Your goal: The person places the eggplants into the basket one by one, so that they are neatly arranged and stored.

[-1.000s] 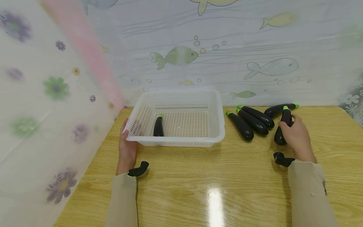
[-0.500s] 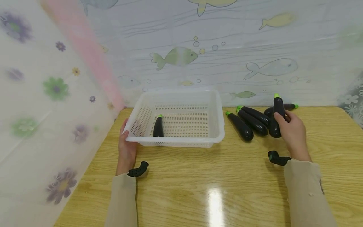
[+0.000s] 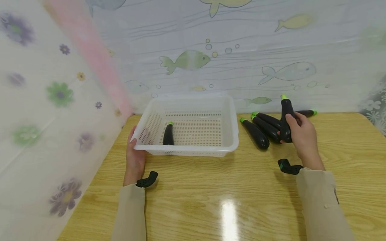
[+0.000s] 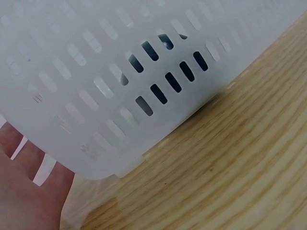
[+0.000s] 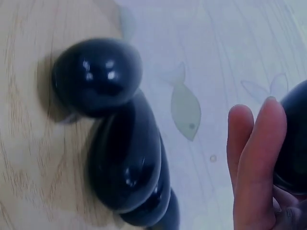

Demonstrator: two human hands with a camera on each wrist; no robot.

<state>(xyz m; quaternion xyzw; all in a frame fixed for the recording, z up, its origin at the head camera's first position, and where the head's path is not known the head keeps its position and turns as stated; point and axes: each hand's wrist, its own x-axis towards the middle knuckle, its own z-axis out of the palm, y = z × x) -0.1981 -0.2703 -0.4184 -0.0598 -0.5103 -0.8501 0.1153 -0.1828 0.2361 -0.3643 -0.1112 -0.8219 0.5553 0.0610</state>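
A glossy dark eggplant [image 3: 287, 110] with a bright green stem end is held by my right hand [image 3: 305, 139], thumb on the near side and fingers round the far side. It is raised, stem up, in front of the other eggplants. My left hand [image 3: 135, 160] grips the left front corner of a white plastic basket [image 3: 193, 148], thumb on its rim. Inside the basket, at the left, lies one eggplant [image 3: 169, 134]; dark patches show through the slots in the left wrist view. Several loose eggplants [image 3: 256, 135] lie right of the basket, one partly hidden behind the held one.
The wooden table [image 3: 193, 194] ends at the back against a wall covering [image 3: 235, 77] printed with fish. A flowered sheet [image 3: 60, 134] borders the left side. Black wrist mounts [image 3: 147, 179] stick out from both sleeves.
My right hand has lifted the eggplant off the table and carried it left, past the rear eggplant toward the group. The left hand and basket stay put.
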